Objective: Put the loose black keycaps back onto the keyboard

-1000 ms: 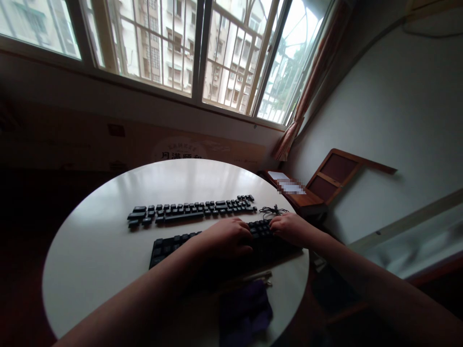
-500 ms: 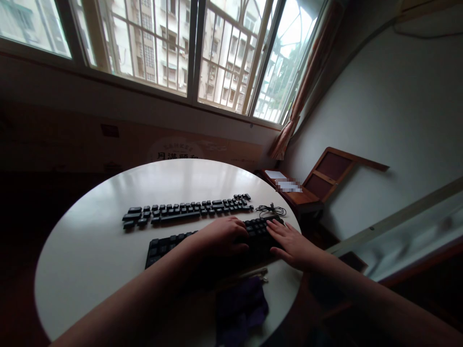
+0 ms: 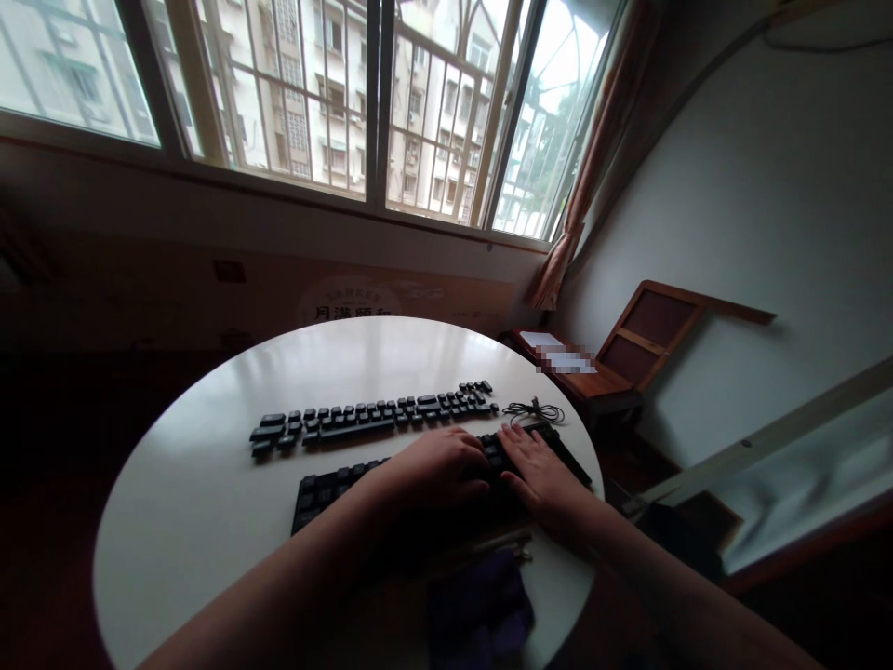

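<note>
A black keyboard (image 3: pixel 327 493) lies aslant on the round white table, mostly hidden beneath my forearm and hands. My left hand (image 3: pixel 443 465) rests over its middle with bent fingers, the thumb apart from them; the fingertips are partly hidden. Touching the keys further right, my right hand (image 3: pixel 540 470) has its fingers stretched out, with nothing seen in its grasp. Behind the keyboard, loose black keycaps (image 3: pixel 359 430) stand in rows like a keyboard layout. A coiled black cable (image 3: pixel 534 411) sits just beyond the keyboard's right end.
Near the front of the white table (image 3: pixel 181 521) lie a dark purple cloth (image 3: pixel 481 609) and a thin item with a metallic end (image 3: pixel 516 549). A wooden chair (image 3: pixel 642 340) with papers (image 3: pixel 562 356) on its seat stands beyond the table's right edge. Barred windows are behind.
My right hand has slid left along the keyboard, closer to my left hand, uncovering the keyboard's right end. The whole view has shifted slightly; the keycaps keep their layout.
</note>
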A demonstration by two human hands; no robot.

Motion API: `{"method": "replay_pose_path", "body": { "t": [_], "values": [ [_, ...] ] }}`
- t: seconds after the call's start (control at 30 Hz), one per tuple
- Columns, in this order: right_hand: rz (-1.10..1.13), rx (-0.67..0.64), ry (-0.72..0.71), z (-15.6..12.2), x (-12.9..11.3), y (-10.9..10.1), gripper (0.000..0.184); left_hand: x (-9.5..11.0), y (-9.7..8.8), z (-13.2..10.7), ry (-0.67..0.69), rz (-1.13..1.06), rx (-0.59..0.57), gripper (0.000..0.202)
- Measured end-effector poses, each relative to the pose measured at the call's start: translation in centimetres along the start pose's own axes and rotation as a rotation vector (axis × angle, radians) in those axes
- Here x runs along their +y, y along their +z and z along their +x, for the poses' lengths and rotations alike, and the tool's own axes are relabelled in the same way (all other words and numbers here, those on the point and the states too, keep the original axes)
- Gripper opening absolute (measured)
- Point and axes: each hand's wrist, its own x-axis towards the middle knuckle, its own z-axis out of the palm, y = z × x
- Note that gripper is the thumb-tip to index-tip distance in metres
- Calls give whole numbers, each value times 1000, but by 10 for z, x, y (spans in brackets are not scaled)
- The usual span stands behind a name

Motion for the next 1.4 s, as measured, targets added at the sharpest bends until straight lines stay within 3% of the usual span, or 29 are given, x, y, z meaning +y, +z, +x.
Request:
{"method": "replay_pose_path", "body": {
  "t": [0.17,0.37,0.87,1.03,1.13,1.2,1.3,1.4],
  "values": [
    [-9,-51,32,-1,-4,5,71,0,0,0,9,-14,0,24],
    [5,14,8,-4,-3,3,72,3,-2,0,-43,10,-37,26],
    [39,-48,-36,-4,3,-2,72,3,-1,-2,-30,20,-21,25],
    [71,-138,-85,2,9,-12,74,0,2,-2,-23,26,-15,27],
    [102,-149,-99,18,16,-26,66,-1,2,-2,-13,34,-19,25],
    [102,-63,-76,40,23,-35,57,-1,2,-2,-2,37,-13,24],
    [80,71,-28,85,34,-44,49,-2,3,-2,23,32,2,22],
    [19,67,-4,134,39,-46,39,-4,4,-3,26,32,10,22]
  ]
}}
